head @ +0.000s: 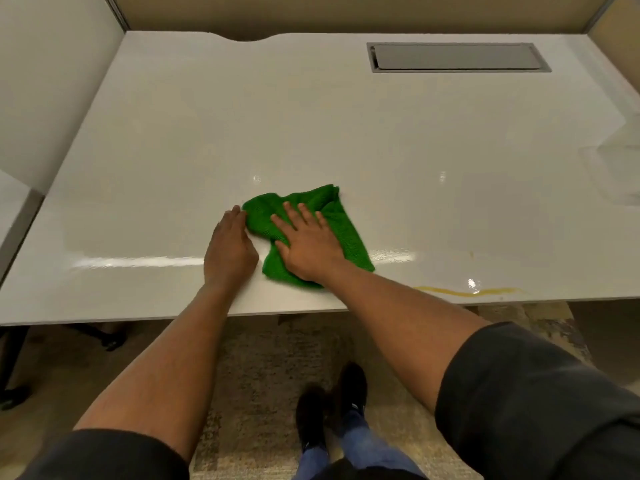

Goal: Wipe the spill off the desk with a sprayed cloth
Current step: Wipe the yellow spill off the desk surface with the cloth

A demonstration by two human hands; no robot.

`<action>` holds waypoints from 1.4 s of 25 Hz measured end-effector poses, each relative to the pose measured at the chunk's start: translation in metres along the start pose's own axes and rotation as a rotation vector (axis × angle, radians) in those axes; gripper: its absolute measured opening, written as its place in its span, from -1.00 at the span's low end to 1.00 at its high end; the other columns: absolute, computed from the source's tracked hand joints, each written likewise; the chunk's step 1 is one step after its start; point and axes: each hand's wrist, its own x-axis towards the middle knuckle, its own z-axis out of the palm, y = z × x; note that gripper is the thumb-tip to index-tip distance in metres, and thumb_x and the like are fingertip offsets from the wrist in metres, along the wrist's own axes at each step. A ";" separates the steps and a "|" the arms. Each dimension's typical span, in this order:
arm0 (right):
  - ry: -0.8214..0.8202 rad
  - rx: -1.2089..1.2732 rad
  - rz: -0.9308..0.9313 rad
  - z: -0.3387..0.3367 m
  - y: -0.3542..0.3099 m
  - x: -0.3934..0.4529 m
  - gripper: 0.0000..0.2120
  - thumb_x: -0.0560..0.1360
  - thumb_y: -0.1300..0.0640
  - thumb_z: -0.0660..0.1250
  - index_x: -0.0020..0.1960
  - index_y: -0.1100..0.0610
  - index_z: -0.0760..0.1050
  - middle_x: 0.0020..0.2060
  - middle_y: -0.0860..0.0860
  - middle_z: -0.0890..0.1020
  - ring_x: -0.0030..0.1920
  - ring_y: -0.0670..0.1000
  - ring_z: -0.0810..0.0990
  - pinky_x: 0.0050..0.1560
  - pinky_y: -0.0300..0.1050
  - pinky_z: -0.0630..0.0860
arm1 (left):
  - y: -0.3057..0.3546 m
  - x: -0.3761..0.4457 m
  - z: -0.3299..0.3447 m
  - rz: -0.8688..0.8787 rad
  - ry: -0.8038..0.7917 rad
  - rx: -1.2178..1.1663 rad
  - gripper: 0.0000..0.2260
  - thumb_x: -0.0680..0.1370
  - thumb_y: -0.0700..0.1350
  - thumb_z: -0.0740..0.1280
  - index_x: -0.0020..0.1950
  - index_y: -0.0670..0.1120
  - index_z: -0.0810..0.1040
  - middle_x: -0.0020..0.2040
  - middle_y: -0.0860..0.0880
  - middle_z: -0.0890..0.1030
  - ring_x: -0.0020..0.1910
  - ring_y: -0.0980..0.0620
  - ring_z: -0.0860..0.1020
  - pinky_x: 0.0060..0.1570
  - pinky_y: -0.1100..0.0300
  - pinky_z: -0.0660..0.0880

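Lying rumpled on the desk (346, 140), the green cloth (341, 216) sits under flat, spread right-hand fingers (294, 216).

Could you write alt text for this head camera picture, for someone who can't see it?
A right hand presses flat on a green cloth on a white desk, while the left hand touches the cloth's left edge. A yellowish spill streak lies near the desk's front edge, right of the cloth.
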 end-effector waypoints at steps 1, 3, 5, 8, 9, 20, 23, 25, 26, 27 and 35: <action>-0.003 -0.005 -0.021 0.003 -0.010 -0.005 -0.44 0.63 -0.15 -0.04 0.58 -0.05 -0.05 0.60 0.05 -0.07 0.58 0.10 -0.13 0.53 0.14 -0.17 | -0.004 -0.006 -0.001 0.008 -0.004 0.020 -0.56 0.61 -0.25 0.09 0.52 -0.20 0.28 0.53 -0.18 0.30 0.53 -0.14 0.23 0.52 -0.01 0.15; -0.016 -0.009 -0.064 0.009 -0.022 -0.014 -0.44 0.64 -0.12 0.00 0.58 -0.03 -0.04 0.60 0.04 -0.06 0.58 0.09 -0.12 0.55 0.13 -0.16 | -0.011 -0.018 -0.003 0.005 -0.022 0.047 -0.53 0.61 -0.24 0.09 0.53 -0.22 0.24 0.54 -0.22 0.28 0.54 -0.16 0.21 0.53 -0.03 0.12; -0.020 0.000 -0.090 0.011 -0.018 -0.020 -0.45 0.64 -0.08 0.03 0.58 -0.02 -0.02 0.60 0.03 -0.05 0.58 0.08 -0.10 0.56 0.11 -0.12 | -0.012 -0.023 -0.004 -0.005 -0.057 0.076 -0.51 0.62 -0.21 0.09 0.55 -0.24 0.16 0.55 -0.25 0.23 0.54 -0.19 0.18 0.53 -0.05 0.09; 0.015 0.036 -0.007 0.004 0.019 -0.033 -0.47 0.65 -0.07 0.02 0.58 -0.01 0.01 0.59 0.04 -0.02 0.58 0.09 -0.06 0.56 0.13 -0.08 | -0.004 -0.026 0.000 -0.036 -0.120 0.184 -0.44 0.66 -0.03 0.06 0.59 -0.24 0.01 0.59 -0.23 0.09 0.58 -0.18 0.06 0.55 -0.05 0.01; 0.031 0.053 0.044 0.000 0.038 -0.040 -0.47 0.65 -0.06 0.01 0.58 0.00 0.01 0.59 0.05 -0.01 0.58 0.09 -0.06 0.55 0.14 -0.07 | -0.001 -0.028 0.003 -0.041 -0.142 0.237 -0.42 0.66 0.04 0.02 0.59 -0.22 -0.02 0.61 -0.21 0.04 0.59 -0.16 0.01 0.55 -0.04 -0.03; 0.122 0.045 0.455 -0.036 0.321 -0.180 -0.60 0.63 0.20 0.11 0.43 0.31 0.34 0.51 0.26 0.22 0.53 0.30 0.09 0.54 0.20 -0.06 | 0.004 -0.035 0.012 -0.037 -0.154 0.386 -0.35 0.64 0.19 -0.10 0.60 -0.19 -0.04 0.62 -0.17 -0.03 0.60 -0.11 -0.04 0.56 -0.01 -0.06; 0.234 0.136 0.624 -0.030 0.352 -0.219 -0.54 0.65 0.08 0.07 0.52 0.18 0.20 0.54 0.23 0.16 0.54 0.28 0.09 0.52 0.25 0.03 | 0.005 -0.037 0.012 -0.042 -0.151 0.397 -0.36 0.65 0.18 -0.09 0.60 -0.19 -0.04 0.62 -0.17 -0.03 0.60 -0.11 -0.04 0.56 -0.02 -0.06; 0.304 0.190 0.703 -0.019 0.346 -0.224 -0.54 0.65 0.06 0.08 0.52 0.16 0.22 0.54 0.23 0.17 0.53 0.28 0.11 0.50 0.26 0.09 | 0.006 -0.036 0.012 -0.047 -0.147 0.399 -0.36 0.65 0.18 -0.09 0.60 -0.20 -0.03 0.62 -0.18 -0.02 0.60 -0.12 -0.03 0.56 -0.02 -0.04; 0.335 0.199 0.735 -0.015 0.337 -0.221 -0.54 0.65 0.05 0.08 0.51 0.16 0.23 0.53 0.23 0.18 0.52 0.28 0.13 0.50 0.25 0.10 | 0.006 -0.036 0.013 -0.048 -0.144 0.401 -0.36 0.65 0.18 -0.08 0.60 -0.20 -0.03 0.62 -0.18 -0.01 0.60 -0.12 -0.03 0.56 -0.02 -0.04; 0.365 0.214 0.753 -0.011 0.325 -0.216 -0.54 0.65 0.05 0.07 0.51 0.17 0.23 0.53 0.23 0.19 0.52 0.27 0.14 0.50 0.23 0.10 | 0.006 -0.036 0.013 -0.050 -0.143 0.403 -0.36 0.65 0.18 -0.08 0.60 -0.20 -0.02 0.62 -0.17 -0.01 0.60 -0.12 -0.03 0.56 -0.02 -0.04; 0.422 0.219 0.583 0.016 0.151 -0.154 -0.53 0.65 -0.01 0.00 0.51 0.13 0.23 0.54 0.13 0.20 0.55 0.15 0.13 0.54 0.11 0.04 | 0.007 -0.036 0.011 -0.049 -0.141 0.359 -0.35 0.64 0.19 -0.08 0.60 -0.18 -0.04 0.62 -0.15 -0.02 0.60 -0.10 -0.03 0.56 0.01 -0.06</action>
